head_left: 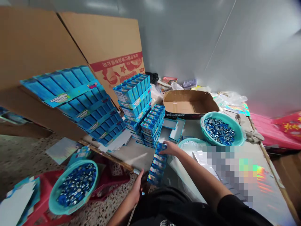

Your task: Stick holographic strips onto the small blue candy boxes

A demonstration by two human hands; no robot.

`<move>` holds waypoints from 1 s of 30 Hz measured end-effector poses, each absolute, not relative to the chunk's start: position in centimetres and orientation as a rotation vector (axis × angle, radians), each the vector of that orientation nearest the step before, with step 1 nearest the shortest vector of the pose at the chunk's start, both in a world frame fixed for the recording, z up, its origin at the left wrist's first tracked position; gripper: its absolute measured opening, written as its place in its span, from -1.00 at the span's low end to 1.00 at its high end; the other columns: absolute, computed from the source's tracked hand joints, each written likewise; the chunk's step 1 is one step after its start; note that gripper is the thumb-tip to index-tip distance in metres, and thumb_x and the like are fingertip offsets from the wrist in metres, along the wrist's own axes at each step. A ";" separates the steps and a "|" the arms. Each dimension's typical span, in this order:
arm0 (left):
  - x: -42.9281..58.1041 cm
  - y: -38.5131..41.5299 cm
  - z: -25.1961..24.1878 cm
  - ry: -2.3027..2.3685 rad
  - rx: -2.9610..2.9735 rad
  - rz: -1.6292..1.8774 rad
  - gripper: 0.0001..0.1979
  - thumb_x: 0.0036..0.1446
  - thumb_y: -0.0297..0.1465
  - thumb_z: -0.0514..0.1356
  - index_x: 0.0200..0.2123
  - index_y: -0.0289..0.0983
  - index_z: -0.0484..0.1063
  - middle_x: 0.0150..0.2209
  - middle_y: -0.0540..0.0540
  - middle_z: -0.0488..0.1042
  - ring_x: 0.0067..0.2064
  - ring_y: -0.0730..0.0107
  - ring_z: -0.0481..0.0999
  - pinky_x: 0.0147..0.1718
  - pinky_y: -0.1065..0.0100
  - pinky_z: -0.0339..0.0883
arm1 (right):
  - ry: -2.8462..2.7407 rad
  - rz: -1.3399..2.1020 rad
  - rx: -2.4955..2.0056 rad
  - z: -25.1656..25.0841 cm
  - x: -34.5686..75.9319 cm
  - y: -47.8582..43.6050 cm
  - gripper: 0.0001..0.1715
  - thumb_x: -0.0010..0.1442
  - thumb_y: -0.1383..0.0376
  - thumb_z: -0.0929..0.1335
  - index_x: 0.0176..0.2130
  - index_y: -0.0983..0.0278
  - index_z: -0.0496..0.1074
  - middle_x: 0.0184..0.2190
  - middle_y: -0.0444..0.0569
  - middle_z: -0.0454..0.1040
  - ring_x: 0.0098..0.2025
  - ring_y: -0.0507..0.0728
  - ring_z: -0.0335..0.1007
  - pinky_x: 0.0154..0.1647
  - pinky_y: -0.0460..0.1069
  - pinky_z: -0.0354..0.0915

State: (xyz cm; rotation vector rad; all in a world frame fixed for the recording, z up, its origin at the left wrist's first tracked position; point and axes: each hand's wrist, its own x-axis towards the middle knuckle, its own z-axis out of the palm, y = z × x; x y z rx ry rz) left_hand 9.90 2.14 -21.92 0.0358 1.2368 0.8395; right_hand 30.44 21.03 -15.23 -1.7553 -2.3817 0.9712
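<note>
A row of small blue boxes (157,166) with shiny silver fronts lies at the table's near edge, in front of my body. My right hand (169,148) reaches over it, with thumb and fingers closed on the small box at its far end. Left of the row and just below the table edge is my left hand (136,187). One finger points up and the others curl under; a small pale blue thing shows by them, but what they hold is hidden. Beyond the row stands a stack of open-topped blue boxes (152,124).
Taller stacks of blue boxes (135,94) and a leaning stack (87,103) stand left. An open carton (188,105) and blue trays (176,130) lie behind. Turquoise basins of blue-wrapped pieces stand right (243,135) and lower left (53,191), the latter on a red stool (42,207).
</note>
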 end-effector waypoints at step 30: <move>4.6 9.0 -4.7 0.886 0.265 1.185 -0.58 0.30 -0.36 0.09 0.22 -0.14 0.28 0.14 -0.16 0.43 -0.09 0.31 0.60 -0.19 0.33 0.56 | -1.373 1.180 -1.215 -9.4 21.9 9.9 -0.40 0.11 0.10 0.42 0.10 0.25 0.37 -0.01 0.07 0.50 -0.03 0.19 0.43 -0.08 0.09 0.36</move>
